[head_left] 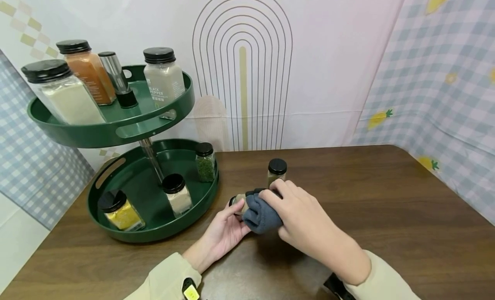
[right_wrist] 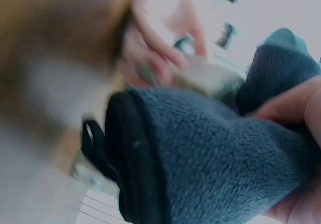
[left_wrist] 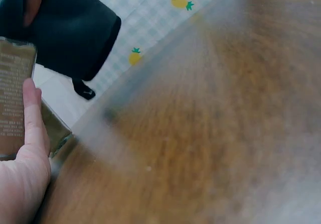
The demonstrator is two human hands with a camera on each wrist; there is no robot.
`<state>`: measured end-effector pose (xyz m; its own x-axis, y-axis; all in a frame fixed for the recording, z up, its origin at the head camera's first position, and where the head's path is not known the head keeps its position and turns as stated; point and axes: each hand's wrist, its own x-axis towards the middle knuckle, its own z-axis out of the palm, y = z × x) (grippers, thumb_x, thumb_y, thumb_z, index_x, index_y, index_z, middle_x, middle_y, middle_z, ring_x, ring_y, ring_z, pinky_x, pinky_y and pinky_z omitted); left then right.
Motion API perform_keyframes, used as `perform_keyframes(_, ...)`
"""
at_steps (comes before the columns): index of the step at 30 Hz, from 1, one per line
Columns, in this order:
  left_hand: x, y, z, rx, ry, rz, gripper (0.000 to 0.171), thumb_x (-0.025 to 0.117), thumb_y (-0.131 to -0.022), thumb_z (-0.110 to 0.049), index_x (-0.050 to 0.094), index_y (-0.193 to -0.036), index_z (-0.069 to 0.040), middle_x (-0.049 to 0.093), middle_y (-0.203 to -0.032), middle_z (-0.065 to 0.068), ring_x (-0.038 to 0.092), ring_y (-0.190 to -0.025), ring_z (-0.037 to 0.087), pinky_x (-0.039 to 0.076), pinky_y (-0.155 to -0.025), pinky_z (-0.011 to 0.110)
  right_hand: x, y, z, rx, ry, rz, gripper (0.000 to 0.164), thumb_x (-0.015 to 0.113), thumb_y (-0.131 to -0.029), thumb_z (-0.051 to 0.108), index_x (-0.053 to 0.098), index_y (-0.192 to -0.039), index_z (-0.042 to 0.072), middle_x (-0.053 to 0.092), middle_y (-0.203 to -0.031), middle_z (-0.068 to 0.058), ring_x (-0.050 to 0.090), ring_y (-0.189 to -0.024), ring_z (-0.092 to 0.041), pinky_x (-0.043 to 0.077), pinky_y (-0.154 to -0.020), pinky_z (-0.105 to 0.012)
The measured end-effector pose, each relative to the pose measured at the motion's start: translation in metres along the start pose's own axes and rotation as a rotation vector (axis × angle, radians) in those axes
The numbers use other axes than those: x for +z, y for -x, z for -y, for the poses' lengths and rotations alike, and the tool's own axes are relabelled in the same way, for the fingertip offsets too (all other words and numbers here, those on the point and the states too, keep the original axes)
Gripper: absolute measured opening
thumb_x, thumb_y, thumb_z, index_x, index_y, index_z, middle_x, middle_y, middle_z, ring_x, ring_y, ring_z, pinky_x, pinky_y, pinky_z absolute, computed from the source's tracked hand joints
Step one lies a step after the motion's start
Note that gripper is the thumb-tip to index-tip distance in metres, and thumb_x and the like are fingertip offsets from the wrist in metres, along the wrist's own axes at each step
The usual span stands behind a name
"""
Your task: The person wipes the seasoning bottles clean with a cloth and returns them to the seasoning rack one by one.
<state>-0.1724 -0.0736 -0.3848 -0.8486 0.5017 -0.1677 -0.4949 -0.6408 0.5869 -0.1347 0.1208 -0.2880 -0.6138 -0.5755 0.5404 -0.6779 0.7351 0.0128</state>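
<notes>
My left hand [head_left: 224, 235] grips a small glass spice jar [left_wrist: 11, 98] with brown contents and printed text, tilted on its side above the table. My right hand [head_left: 307, 218] holds a folded grey-blue cloth [head_left: 263, 216] against the end of that jar, which the cloth partly hides. In the right wrist view the cloth fills the middle, with a dark edge and a small black loop [right_wrist: 95, 148]. Just behind the hands stands another black-lidded spice jar [head_left: 276, 169], its lower part covered by the right hand.
A two-tier green tray stand [head_left: 154, 233] occupies the left. Its upper tier [head_left: 127, 134] bears several larger jars and a steel grinder [head_left: 117, 78]. On the lower tier are a yellow-filled jar [head_left: 125, 216], a white-filled jar [head_left: 179, 199] and a green herb jar [head_left: 206, 164]. Patterned curtains hang behind.
</notes>
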Motion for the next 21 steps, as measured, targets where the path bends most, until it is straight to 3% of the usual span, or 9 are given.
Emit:
perform_keyframes(7, 0.0012, 0.0004, 0.0012, 0.009, -0.027, -0.014, 0.051, 0.049, -0.095, -0.017, 0.011, -0.128, -0.023, 0.055, -0.087, 0.0, 0.058, -0.087, 0.016, 0.052, -0.084, 0.03, -0.0001, 0.0022, 0.0065, 0.1, 0.056, 0.091, 0.052, 0.063, -0.055, -0.006, 0.054, -0.102, 0.015, 0.049, -0.093, -0.002, 0.049, -0.076, -0.018, 0.039, -0.052, -0.027)
perform_keyframes(15, 0.0024, 0.0003, -0.0005, 0.024, -0.072, -0.013, 0.032, 0.045, -0.097, -0.019, 0.03, -0.125, -0.012, 0.059, -0.101, 0.008, 0.06, -0.092, 0.021, 0.051, -0.085, 0.031, -0.0038, 0.0034, 0.0041, 0.152, 0.143, 0.246, 0.046, 0.072, -0.059, 0.0, 0.049, -0.097, 0.013, 0.045, -0.084, -0.006, 0.045, -0.067, -0.022, 0.035, -0.047, -0.029)
perform_keyframes(21, 0.0005, 0.0006, -0.0004, 0.024, -0.064, 0.013, 0.033, 0.047, -0.097, -0.019, 0.031, -0.124, -0.01, 0.058, -0.105, 0.009, 0.061, -0.095, 0.023, 0.051, -0.087, 0.032, -0.0053, 0.0048, -0.0009, 0.163, 0.175, 0.328, 0.049, 0.079, -0.058, 0.005, 0.049, -0.095, 0.014, 0.045, -0.083, -0.005, 0.045, -0.067, -0.022, 0.036, -0.047, -0.03)
